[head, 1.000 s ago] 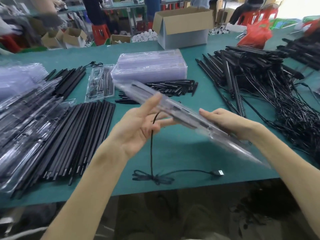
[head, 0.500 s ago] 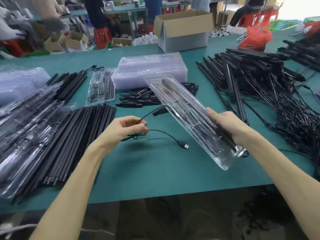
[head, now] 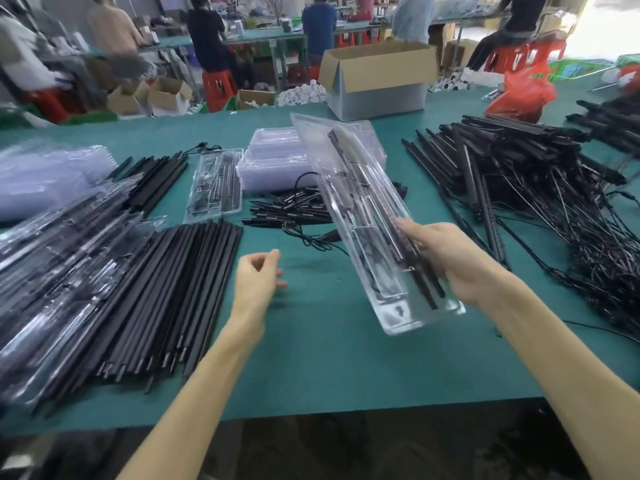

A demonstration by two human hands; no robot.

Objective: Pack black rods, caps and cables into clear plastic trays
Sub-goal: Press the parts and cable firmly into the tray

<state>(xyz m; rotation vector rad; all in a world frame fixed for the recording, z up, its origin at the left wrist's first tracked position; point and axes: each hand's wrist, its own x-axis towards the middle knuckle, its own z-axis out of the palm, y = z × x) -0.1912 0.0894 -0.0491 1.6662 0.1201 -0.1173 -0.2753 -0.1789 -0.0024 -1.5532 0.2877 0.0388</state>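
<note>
Clear plastic, the tray slants above the green table. We see our right hand gripping its right edge, thumb curled over the black rods lying in it. Our left hand hovers over the table beside the loose rod pile, fingers loosely curled, holding nothing. A cable lies on the table just beyond, near the stacked empty trays.

Glossy, smooth clear plastic tray; matt black rods left of tray; brown cardboard box behind tray; matt green table beneath.
</note>
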